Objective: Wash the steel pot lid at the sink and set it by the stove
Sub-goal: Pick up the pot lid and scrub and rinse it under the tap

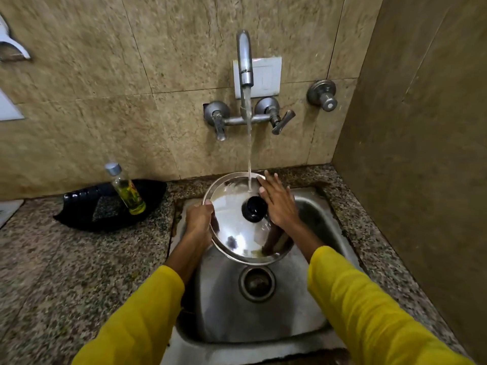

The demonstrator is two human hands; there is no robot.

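A round steel pot lid [237, 233] with a black knob [254, 208] is held tilted over the steel sink [266, 322], top side facing me. Water from the wall tap [244, 61] falls onto its upper part, just above the knob. My left hand [199, 219] grips the lid's left rim. My right hand [278, 202] lies flat on the lid's right side next to the knob, fingers spread and pointing up toward the stream.
A speckled granite counter [79, 264] surrounds the sink. On its left a black dish [87, 214] holds a clear bottle of yellow liquid [127, 192]. Tap handles [280, 119] and a separate valve [322, 95] stick out of the tiled wall. A brown side wall [427, 127] stands at the right.
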